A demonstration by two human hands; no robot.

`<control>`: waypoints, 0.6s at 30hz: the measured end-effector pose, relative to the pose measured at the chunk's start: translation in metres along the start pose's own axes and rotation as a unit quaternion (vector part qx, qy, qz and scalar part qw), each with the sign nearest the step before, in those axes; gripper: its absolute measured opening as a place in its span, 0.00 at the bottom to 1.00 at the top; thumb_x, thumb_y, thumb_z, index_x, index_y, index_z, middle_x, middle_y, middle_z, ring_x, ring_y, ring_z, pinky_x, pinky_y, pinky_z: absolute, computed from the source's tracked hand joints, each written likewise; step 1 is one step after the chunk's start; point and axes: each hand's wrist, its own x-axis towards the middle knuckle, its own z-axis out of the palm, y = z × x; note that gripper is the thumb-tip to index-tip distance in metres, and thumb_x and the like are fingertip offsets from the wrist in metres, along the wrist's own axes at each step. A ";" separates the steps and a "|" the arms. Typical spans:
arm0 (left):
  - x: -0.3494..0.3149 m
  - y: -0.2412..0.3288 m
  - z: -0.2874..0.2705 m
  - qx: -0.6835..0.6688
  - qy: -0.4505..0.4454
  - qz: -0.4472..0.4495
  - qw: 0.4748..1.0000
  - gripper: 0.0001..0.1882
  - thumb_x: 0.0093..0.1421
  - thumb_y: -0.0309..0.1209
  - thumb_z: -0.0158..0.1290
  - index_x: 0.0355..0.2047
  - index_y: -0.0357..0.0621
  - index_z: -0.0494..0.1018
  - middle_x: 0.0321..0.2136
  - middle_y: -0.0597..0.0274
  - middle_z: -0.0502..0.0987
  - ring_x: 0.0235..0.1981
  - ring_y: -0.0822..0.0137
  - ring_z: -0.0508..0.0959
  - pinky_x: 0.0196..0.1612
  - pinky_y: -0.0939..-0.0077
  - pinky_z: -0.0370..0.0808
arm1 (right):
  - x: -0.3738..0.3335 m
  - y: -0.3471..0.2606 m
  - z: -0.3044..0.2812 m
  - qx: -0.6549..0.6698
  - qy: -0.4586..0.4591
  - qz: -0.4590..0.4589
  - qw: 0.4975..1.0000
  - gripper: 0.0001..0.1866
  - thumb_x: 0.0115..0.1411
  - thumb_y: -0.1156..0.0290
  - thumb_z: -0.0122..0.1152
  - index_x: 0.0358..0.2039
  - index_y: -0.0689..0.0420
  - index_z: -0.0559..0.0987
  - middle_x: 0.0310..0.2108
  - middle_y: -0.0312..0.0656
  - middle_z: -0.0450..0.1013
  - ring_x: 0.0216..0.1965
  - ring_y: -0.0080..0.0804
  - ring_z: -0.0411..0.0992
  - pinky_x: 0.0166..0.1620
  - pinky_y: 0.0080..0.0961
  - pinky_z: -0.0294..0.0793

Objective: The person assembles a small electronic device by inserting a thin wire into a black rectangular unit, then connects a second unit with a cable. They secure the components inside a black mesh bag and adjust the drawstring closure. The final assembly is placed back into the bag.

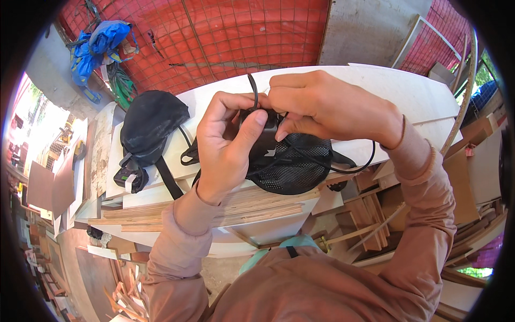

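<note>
A red mesh wall (pixel 214 37) fills the top of the frame behind a pale board desk (pixel 407 91) stacked on plywood sheets (pixel 236 209) at centre. A black backpack (pixel 150 126) lies slumped at the left of the desk, out of the way of the work, a blue bag (pixel 99 45) hanging above it at upper left. At mid-frame, held up close over the desk edge, a black mesh pouch (pixel 292 166) sits between both hands. The left hand (pixel 228 147) braces it from the side, thumb pressed on the dark block (pixel 263 142) at its top; the right hand (pixel 327 104) has its fingers pinched together on a thin black cord (pixel 253 88), apparently steadying it where it meets the block.
</note>
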 end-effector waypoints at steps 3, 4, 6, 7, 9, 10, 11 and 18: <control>0.004 0.006 -0.001 0.035 -0.019 -0.014 0.999 0.07 0.69 0.22 0.60 0.46 0.35 0.76 0.47 0.59 0.82 0.43 0.76 0.77 0.49 0.77 0.75 | 0.003 -0.006 -0.009 -0.017 -0.018 0.013 1.000 0.15 0.60 0.70 0.74 0.40 0.63 0.77 0.33 0.46 0.73 0.36 0.51 0.76 0.40 0.45 0.75; 0.004 0.008 0.000 0.048 -0.014 -0.026 0.998 0.07 0.69 0.22 0.60 0.46 0.35 0.76 0.46 0.61 0.82 0.41 0.77 0.76 0.48 0.79 0.74 | 0.005 -0.005 -0.009 -0.023 -0.016 0.004 1.000 0.15 0.60 0.70 0.74 0.41 0.62 0.77 0.33 0.45 0.73 0.36 0.51 0.75 0.40 0.45 0.75; 0.005 0.009 0.001 0.059 -0.010 -0.043 0.997 0.07 0.69 0.22 0.59 0.45 0.34 0.77 0.43 0.63 0.82 0.39 0.79 0.75 0.46 0.81 0.73 | 0.007 -0.003 -0.010 -0.036 -0.014 -0.018 0.999 0.17 0.60 0.69 0.74 0.41 0.62 0.76 0.34 0.45 0.71 0.34 0.50 0.75 0.38 0.44 0.75; 0.003 0.010 0.001 0.058 -0.008 -0.048 0.997 0.07 0.69 0.22 0.59 0.45 0.34 0.78 0.42 0.64 0.82 0.38 0.80 0.75 0.45 0.82 0.73 | 0.007 0.001 -0.009 -0.040 -0.015 -0.034 0.999 0.18 0.60 0.67 0.75 0.41 0.62 0.74 0.35 0.45 0.70 0.32 0.49 0.74 0.37 0.43 0.75; 0.005 0.011 0.000 0.070 -0.012 -0.050 0.996 0.06 0.69 0.22 0.60 0.45 0.34 0.78 0.40 0.66 0.82 0.36 0.81 0.74 0.43 0.83 0.73 | 0.009 0.004 -0.010 -0.034 -0.017 -0.060 0.997 0.18 0.61 0.66 0.74 0.40 0.62 0.73 0.35 0.45 0.68 0.30 0.49 0.72 0.35 0.42 0.74; 0.006 0.011 -0.001 0.083 -0.017 -0.048 0.995 0.06 0.69 0.22 0.60 0.44 0.34 0.78 0.39 0.67 0.82 0.35 0.82 0.74 0.41 0.84 0.72 | 0.010 0.006 -0.011 -0.023 -0.017 -0.069 0.997 0.17 0.63 0.66 0.73 0.39 0.61 0.73 0.34 0.45 0.68 0.29 0.49 0.71 0.34 0.42 0.73; 0.007 0.011 -0.002 0.096 -0.021 -0.046 0.994 0.06 0.69 0.22 0.60 0.44 0.34 0.78 0.38 0.68 0.82 0.35 0.83 0.74 0.40 0.85 0.72 | 0.012 0.007 -0.011 -0.012 -0.018 -0.079 0.997 0.16 0.64 0.66 0.72 0.38 0.61 0.73 0.33 0.45 0.68 0.29 0.49 0.70 0.34 0.42 0.72; 0.006 0.012 0.007 0.081 0.025 -0.037 0.996 0.04 0.68 0.22 0.62 0.41 0.36 0.79 0.32 0.74 0.79 0.31 0.86 0.71 0.35 0.88 0.66 | 0.014 0.009 0.004 0.122 0.034 0.033 0.991 0.13 0.72 0.69 0.57 0.32 0.64 0.73 0.25 0.48 0.67 0.27 0.48 0.67 0.32 0.40 0.65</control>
